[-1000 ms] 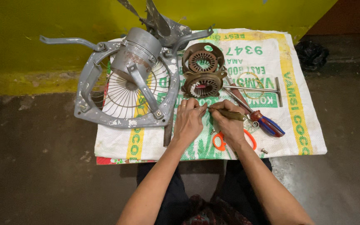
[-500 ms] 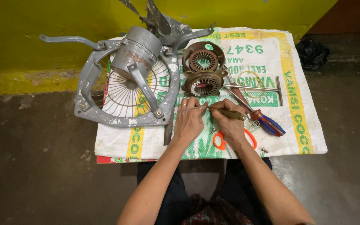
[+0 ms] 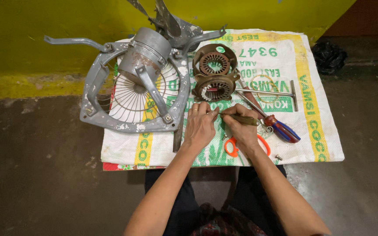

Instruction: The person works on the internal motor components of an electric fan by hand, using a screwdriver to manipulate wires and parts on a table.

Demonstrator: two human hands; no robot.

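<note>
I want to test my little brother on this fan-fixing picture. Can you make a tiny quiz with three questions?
1. True or false: the right hand holds a thin tool.
2. What colour are the scissors' handles under the right hand? A) blue B) orange C) green
3. Fill in: the left hand wears a ____ on one finger.

Key: 1 true; 2 B; 3 ring.

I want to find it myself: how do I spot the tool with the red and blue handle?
Start at the big grey fan frame on the white printed sack. Go right, past the two rusty round motor parts, to just beyond the right hand. The screwdriver lies slanted there, the only tool with a red and blue handle; the scissors nearby are orange.
</note>
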